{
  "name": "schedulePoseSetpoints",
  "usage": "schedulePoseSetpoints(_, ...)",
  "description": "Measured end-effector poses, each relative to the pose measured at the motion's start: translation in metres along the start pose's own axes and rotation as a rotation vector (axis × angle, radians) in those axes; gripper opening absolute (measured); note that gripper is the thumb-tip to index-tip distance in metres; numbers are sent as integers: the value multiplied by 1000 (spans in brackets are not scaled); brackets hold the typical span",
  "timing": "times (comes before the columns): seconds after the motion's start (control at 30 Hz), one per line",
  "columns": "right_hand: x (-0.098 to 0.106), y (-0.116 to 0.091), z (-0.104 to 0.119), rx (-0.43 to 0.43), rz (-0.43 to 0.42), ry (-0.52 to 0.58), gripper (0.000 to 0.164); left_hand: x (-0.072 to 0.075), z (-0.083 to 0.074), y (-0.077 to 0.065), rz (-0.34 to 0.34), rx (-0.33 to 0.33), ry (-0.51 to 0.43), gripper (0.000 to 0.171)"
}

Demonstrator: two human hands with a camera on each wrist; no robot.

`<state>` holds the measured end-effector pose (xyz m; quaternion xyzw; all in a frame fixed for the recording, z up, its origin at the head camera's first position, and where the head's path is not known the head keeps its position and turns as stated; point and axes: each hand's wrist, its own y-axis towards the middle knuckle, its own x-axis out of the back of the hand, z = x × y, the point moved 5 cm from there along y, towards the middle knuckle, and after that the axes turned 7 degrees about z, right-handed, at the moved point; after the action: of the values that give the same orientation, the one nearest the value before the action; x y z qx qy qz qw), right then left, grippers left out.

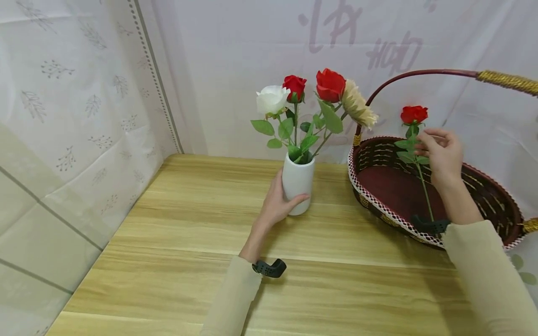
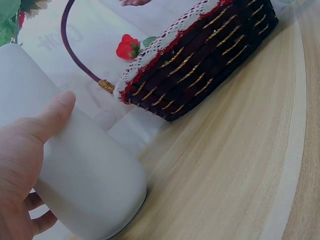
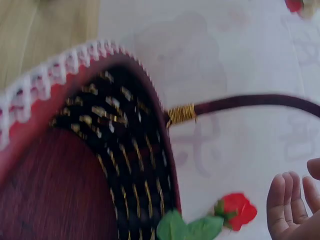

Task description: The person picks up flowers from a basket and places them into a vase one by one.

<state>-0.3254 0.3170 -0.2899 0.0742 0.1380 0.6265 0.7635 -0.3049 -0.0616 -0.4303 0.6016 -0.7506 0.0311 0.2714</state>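
A white vase [image 1: 299, 184] stands on the wooden table, and my left hand [image 1: 279, 200] grips its lower side, thumb across the front and fingers behind. The vase holds a white rose [image 1: 271, 99], a short red rose [image 1: 295, 87], a larger red rose [image 1: 330, 85] and a cream many-petalled flower [image 1: 358, 105]. Another red rose [image 1: 414, 114], on a long green stem, leans in the brown woven basket [image 1: 397, 224]. My right hand [image 1: 444, 154] is over the basket beside this rose's leaves. The right wrist view shows that hand [image 3: 297, 210] apart from the rose, its fingers extended.
The basket's tall arched handle [image 1: 441, 72], wrapped in gold cord, rises above the right hand. White lace with red edging lines the rim. A pale printed curtain [image 1: 235, 56] hangs behind the table [image 1: 189, 224], and another patterned cloth [image 1: 75, 116] hangs at left.
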Motion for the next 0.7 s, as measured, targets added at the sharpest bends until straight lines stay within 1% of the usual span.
schedulePoseSetpoints(0.17, 20, 6, -4, -50, -59, -25, 26, 0, 1, 0, 1, 2, -1, 98)
schedulePoseSetpoints(0.33, 36, 10, -7, -88, -105, -59, 22, 0, 2, 1, 3, -1, 0, 98)
schedulePoseSetpoints(0.53, 55, 16, -17, -169, -153, -188, 14, 0, 3, 1, 4, 18, 7, 99)
schedulePoseSetpoints(0.7, 70, 18, -29, -246, -165, -291, 11, 0, 1, 1, 4, 8, -2, 98)
